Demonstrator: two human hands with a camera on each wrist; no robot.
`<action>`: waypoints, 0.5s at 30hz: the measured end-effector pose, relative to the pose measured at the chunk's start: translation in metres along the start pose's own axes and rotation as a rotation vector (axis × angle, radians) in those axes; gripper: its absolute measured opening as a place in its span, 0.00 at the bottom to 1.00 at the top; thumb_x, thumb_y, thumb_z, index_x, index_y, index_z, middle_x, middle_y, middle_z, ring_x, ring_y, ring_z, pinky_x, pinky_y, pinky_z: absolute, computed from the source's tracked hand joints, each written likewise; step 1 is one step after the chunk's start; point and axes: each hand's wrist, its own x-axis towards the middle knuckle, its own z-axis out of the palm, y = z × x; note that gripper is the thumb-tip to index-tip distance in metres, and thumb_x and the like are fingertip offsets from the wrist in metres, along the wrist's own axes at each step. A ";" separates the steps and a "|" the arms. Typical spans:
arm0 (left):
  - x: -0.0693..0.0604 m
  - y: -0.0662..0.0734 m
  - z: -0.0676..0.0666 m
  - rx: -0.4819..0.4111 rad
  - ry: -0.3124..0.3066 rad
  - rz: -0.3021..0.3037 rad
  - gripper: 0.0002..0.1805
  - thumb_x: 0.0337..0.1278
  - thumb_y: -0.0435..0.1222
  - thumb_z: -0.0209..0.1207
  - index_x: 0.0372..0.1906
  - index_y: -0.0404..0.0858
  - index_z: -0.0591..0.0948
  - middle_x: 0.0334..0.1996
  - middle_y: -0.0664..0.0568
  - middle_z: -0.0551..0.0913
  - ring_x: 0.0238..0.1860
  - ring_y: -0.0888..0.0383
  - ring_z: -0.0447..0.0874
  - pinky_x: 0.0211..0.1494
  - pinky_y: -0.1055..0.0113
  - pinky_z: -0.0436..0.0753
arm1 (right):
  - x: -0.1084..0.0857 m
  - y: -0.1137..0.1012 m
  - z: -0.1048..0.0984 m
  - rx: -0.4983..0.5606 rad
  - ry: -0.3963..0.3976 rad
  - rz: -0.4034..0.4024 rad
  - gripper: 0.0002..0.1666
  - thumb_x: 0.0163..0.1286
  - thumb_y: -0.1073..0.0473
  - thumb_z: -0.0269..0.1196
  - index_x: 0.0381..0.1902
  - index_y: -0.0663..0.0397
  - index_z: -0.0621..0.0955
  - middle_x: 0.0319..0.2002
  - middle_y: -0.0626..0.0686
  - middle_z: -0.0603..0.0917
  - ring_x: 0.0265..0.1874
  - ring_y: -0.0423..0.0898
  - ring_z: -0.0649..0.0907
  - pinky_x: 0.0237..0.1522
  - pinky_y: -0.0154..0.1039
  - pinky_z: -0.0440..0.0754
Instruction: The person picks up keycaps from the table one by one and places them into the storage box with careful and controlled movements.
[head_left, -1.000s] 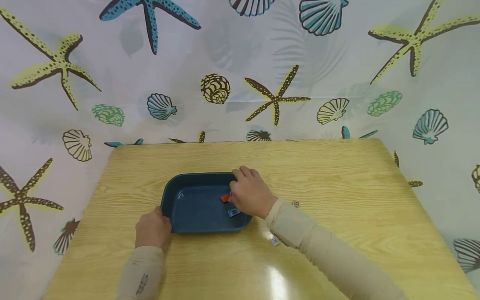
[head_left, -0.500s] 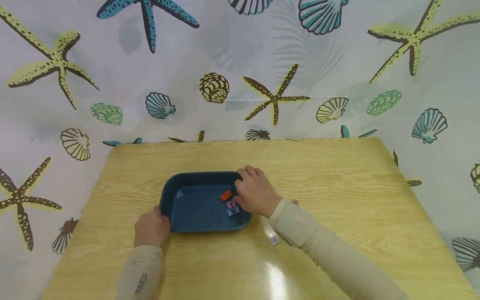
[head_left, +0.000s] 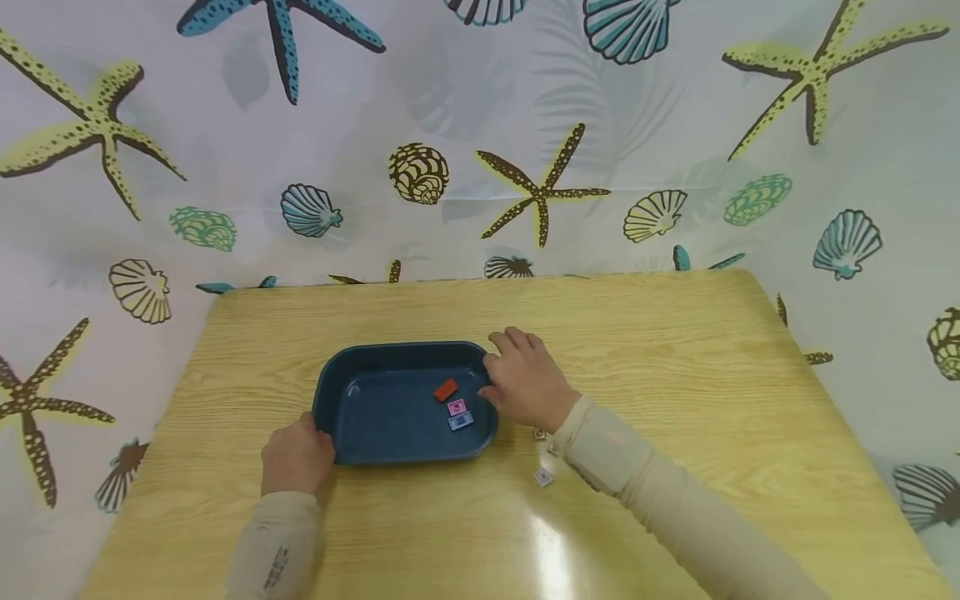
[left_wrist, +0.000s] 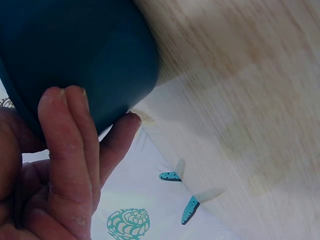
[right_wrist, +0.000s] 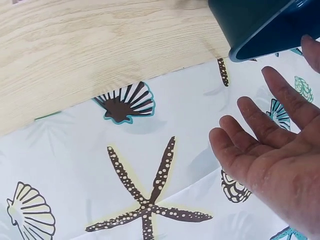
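Left hand (head_left: 298, 454) is gripping a blue plastic tray (head_left: 390, 417) while the right hand (head_left: 531, 379) is reaching over its far end

The tray is sitting on a wood-grain table (head_left: 675, 358), a little left of the middle, its rounded corners showing. The left hand is holding the near left corner, the thumb lying at the rim and the fingers pressing against the outer wall. The right hand is hanging at the right end, holding nothing, its fingers loosely spread and its thumb extending by the rim; whether it is touching the rim, one cannot tell.

Inside the tray, toward the right, a red block (head_left: 446, 390) is lying at a slant. A pink tile (head_left: 457, 407) is lying nearer the person, and a printed blue tile (head_left: 461, 421) is resting just beside it.

Outside, a white tile (head_left: 543, 477) is lying on the table near the tray's right end. Two pale tiles (head_left: 539, 434) are sitting below the right wrist, one of them close to the beige right sleeve (head_left: 645, 483). Behind the table, a white cloth (head_left: 450, 83) is showing printed starfish and seashells.
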 end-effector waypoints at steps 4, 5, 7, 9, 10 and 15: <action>0.000 0.001 0.000 -0.001 0.005 -0.004 0.14 0.55 0.31 0.50 0.39 0.22 0.78 0.31 0.28 0.83 0.31 0.34 0.83 0.36 0.43 0.79 | -0.008 0.009 0.002 0.015 0.052 0.007 0.20 0.59 0.46 0.67 0.40 0.56 0.85 0.57 0.60 0.79 0.59 0.58 0.76 0.58 0.54 0.75; 0.000 0.002 0.000 -0.001 0.003 -0.009 0.14 0.55 0.31 0.50 0.39 0.22 0.78 0.31 0.28 0.83 0.31 0.34 0.83 0.37 0.43 0.79 | -0.010 0.011 0.003 0.020 0.065 0.012 0.20 0.59 0.46 0.67 0.39 0.57 0.85 0.57 0.61 0.79 0.59 0.58 0.76 0.58 0.54 0.75; 0.000 0.002 0.000 -0.005 -0.002 -0.013 0.14 0.55 0.31 0.50 0.39 0.23 0.78 0.31 0.28 0.83 0.31 0.35 0.83 0.37 0.43 0.79 | -0.016 0.017 0.005 0.029 0.086 0.025 0.19 0.58 0.48 0.68 0.38 0.57 0.84 0.56 0.61 0.79 0.58 0.58 0.76 0.57 0.54 0.76; 0.000 0.002 0.001 -0.009 -0.005 -0.016 0.14 0.55 0.31 0.50 0.39 0.23 0.78 0.32 0.28 0.83 0.32 0.34 0.83 0.37 0.43 0.79 | -0.022 0.024 0.007 0.034 0.093 0.040 0.18 0.58 0.49 0.68 0.38 0.58 0.84 0.56 0.62 0.79 0.58 0.59 0.76 0.57 0.55 0.76; 0.000 0.002 0.001 -0.010 -0.008 -0.018 0.14 0.55 0.32 0.49 0.39 0.23 0.78 0.31 0.28 0.83 0.31 0.34 0.82 0.37 0.43 0.79 | -0.025 0.027 0.008 0.037 0.095 0.050 0.18 0.58 0.49 0.68 0.39 0.58 0.84 0.55 0.62 0.79 0.57 0.59 0.76 0.56 0.56 0.76; 0.000 0.000 0.001 -0.012 -0.008 -0.014 0.14 0.54 0.31 0.48 0.36 0.23 0.77 0.30 0.27 0.82 0.31 0.33 0.82 0.35 0.43 0.78 | -0.040 0.044 0.009 0.064 0.078 0.108 0.20 0.59 0.49 0.68 0.41 0.59 0.83 0.56 0.63 0.79 0.58 0.61 0.76 0.56 0.58 0.76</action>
